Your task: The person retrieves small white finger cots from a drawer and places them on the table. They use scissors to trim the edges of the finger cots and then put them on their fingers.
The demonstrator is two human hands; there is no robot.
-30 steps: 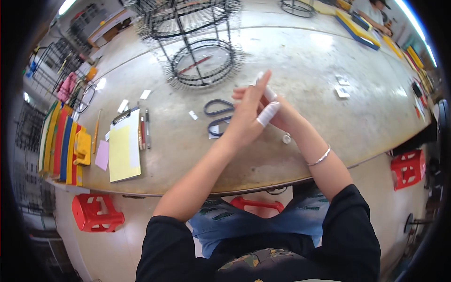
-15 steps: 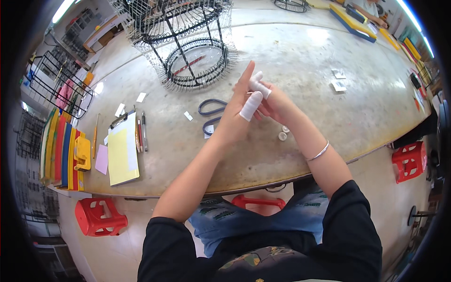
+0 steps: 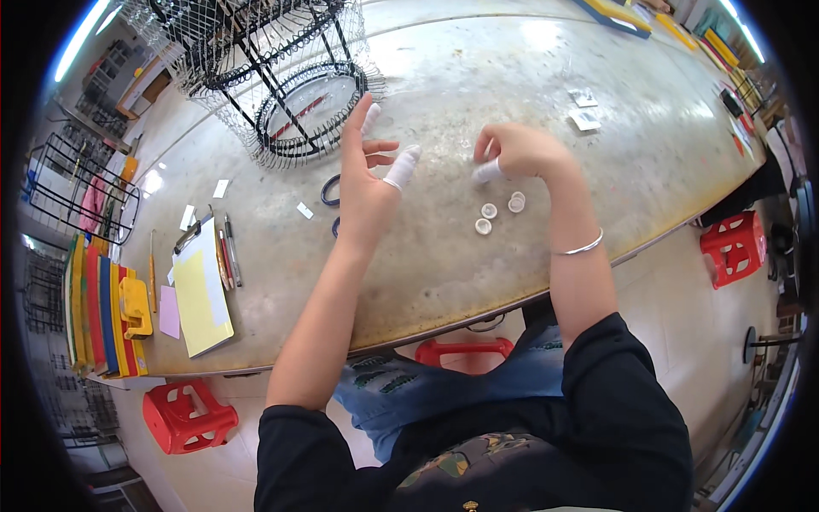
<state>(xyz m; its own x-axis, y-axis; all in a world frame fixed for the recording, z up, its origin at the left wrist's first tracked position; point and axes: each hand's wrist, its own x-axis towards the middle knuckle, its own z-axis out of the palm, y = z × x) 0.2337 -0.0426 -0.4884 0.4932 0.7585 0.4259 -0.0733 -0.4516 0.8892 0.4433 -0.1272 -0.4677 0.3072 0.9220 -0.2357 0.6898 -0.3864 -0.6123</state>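
Observation:
My left hand (image 3: 367,179) is raised over the table with its fingers stretched apart and nothing in it. White finger cots (image 3: 403,167) cover its thumb and another fingertip. To the right, my right hand (image 3: 525,154) hangs palm down, fingers bent but apart, holding nothing I can see. One of its digits wears a white cot (image 3: 488,171), slightly blurred. Just below that hand lie several small rolled finger cots (image 3: 489,211), whitish rings on the table. Dark blue scissors handles (image 3: 329,191) show partly behind my left hand and wrist.
A black wire frame (image 3: 299,111) with clear beaded strands stands at the far left. A clipboard (image 3: 200,290), pens (image 3: 232,252) and a yellow tape dispenser (image 3: 135,307) lie left. Small packets (image 3: 585,119) sit far right. Red stools (image 3: 189,416) flank the table (image 3: 409,282).
My hands, together before, have parted: the left moved left, the right is now lowered near the rolled cots. More rolled cots are visible. The whole view has shifted and turned slightly.

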